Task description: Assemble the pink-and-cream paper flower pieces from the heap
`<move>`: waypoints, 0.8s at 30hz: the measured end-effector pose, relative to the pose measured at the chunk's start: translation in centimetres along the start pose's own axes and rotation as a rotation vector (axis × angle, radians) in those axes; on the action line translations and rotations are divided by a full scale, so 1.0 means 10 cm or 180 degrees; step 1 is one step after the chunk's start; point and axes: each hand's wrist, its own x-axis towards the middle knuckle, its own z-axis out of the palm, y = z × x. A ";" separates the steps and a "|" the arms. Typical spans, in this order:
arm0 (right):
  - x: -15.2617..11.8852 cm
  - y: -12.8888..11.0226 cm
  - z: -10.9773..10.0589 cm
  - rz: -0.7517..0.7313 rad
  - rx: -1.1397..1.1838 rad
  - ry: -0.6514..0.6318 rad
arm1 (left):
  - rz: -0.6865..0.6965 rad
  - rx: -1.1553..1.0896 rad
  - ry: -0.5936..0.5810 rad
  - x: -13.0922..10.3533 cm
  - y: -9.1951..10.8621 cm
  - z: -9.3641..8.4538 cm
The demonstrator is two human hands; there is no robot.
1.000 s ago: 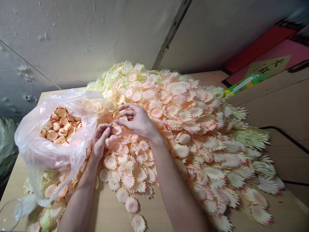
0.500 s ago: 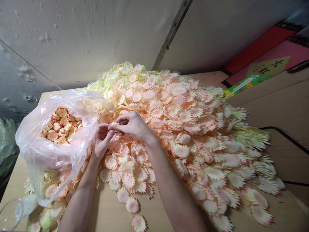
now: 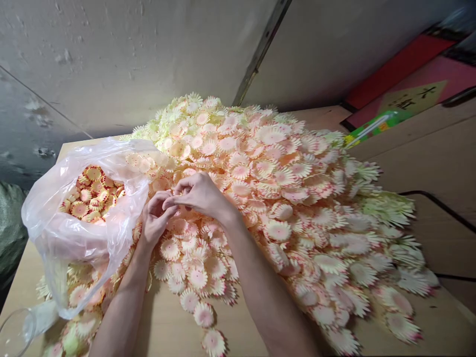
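Observation:
My left hand point(image 3: 156, 215) and my right hand point(image 3: 197, 197) meet just right of the plastic bag, fingers bent and fingertips together. Between them they pinch a small pale flower piece, now almost wholly covered by the fingers. Beneath and around both hands spreads a big heap of artificial flower pieces point(image 3: 278, 230), cream with pink middles and fringed rims. To the left of my left hand, a white translucent plastic bag point(image 3: 122, 220) gapes open. Inside it lie several curled-up flower pieces point(image 3: 97, 191) with red-tipped edges.
The heap covers much of the wooden table point(image 3: 174, 327). A clear cup point(image 3: 18, 325) lies at the front left corner. Along the right are a cardboard box point(image 3: 439, 148), a black cable point(image 3: 433, 198) and red boxes point(image 3: 405, 69). A stained wall point(image 3: 148, 59) stands behind.
My hands have drawn closer together, the right fingers folding over the left fingertips. The pale flower piece that showed between them is now mostly hidden. The view has shifted slightly.

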 end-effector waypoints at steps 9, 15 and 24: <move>0.04 0.21 -0.16 0.0018 0.0829 0.1079 | -0.0019 -0.0416 -0.0164 -0.02 -0.04 0.00; -0.02 0.17 -0.38 0.0370 0.0772 0.1379 | -0.0203 -0.0250 0.0173 -0.01 0.01 -0.01; 0.01 0.08 -0.26 0.0120 0.0860 0.0162 | -0.0381 -0.0275 0.0322 -0.03 0.04 0.02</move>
